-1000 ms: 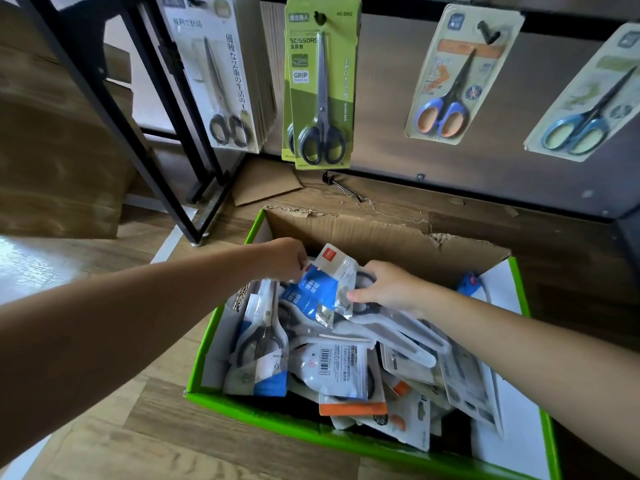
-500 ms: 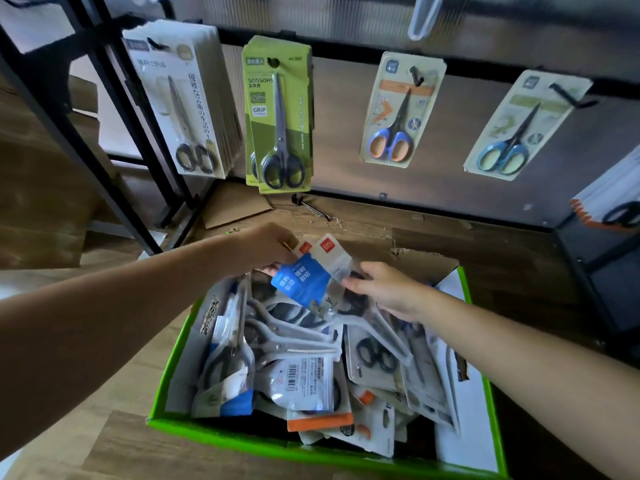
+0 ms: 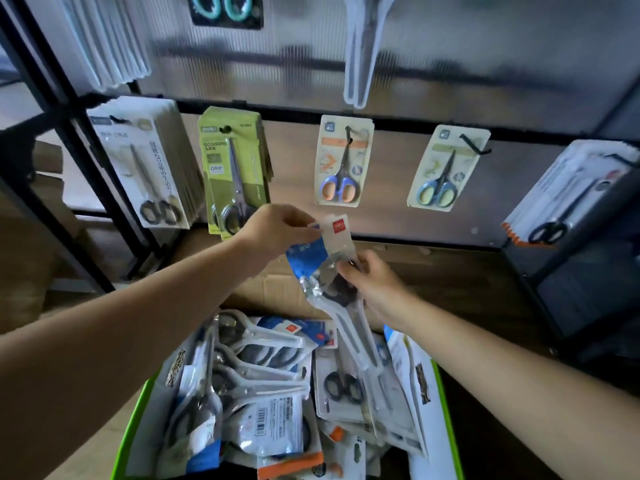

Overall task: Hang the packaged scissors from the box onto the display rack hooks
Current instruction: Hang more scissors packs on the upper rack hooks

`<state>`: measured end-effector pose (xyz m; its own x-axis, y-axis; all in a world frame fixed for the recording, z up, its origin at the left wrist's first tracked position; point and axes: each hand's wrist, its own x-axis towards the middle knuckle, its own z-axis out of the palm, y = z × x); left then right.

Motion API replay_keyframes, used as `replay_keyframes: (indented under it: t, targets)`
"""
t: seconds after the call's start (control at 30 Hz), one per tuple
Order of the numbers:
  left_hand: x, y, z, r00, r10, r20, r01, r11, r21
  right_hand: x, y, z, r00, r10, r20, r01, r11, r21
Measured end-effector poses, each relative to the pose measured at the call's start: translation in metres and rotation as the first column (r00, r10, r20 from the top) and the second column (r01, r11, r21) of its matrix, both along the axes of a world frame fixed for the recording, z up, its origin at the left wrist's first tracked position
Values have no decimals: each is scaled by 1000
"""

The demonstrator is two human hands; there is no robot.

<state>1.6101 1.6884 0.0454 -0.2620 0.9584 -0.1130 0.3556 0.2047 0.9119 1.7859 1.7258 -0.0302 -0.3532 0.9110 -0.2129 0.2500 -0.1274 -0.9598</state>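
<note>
A blue-and-white pack of scissors (image 3: 313, 258) is lifted above the green-edged cardboard box (image 3: 130, 441). My left hand (image 3: 273, 228) pinches the pack's white top tab, and my right hand (image 3: 372, 284) grips its middle, over the black handles. The clear lower part of the pack trails down toward the box. Several more scissor packs (image 3: 270, 386) lie piled in the box. On the display rack (image 3: 415, 124), packs hang on hooks: a white stack (image 3: 145, 164), a green stack (image 3: 235, 171), one orange-handled pack (image 3: 343, 161) and one pale green pack (image 3: 446, 168).
A black metal frame (image 3: 86, 174) stands at the left. A white stack with orange edges (image 3: 568, 195) hangs at the right on a dark side rack. Higher up hang a teal-handled pack (image 3: 225, 8) and a white stack (image 3: 107, 39). Wooden floor surrounds the box.
Both hands have raised the blue-and-white pack out of the box toward the rack. The view has tilted upward, showing more of the rack and its upper row.
</note>
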Motion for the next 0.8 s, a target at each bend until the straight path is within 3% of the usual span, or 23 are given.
replay_keyframes:
  t: [0.13,0.33,0.5,0.63,0.8]
  targets:
    - [14,15,37,983,12,-182,8,994,107,6,7,36,995,61,81,-71,990,121]
    - [22,31,99,967,27,-254,48,958,282,19,28,109,977,41,211,-114,931,347]
    - [32,40,141,956,47,-288,76,912,403,22,41,153,992,-69,110,4,864,504]
    - [40,43,165,943,53,-328,113,877,467,17,47,184,986,-134,-97,165,754,636]
    - [49,51,193,963,107,-248,47,837,545,11,59,228,974,-118,-193,222,655,722]
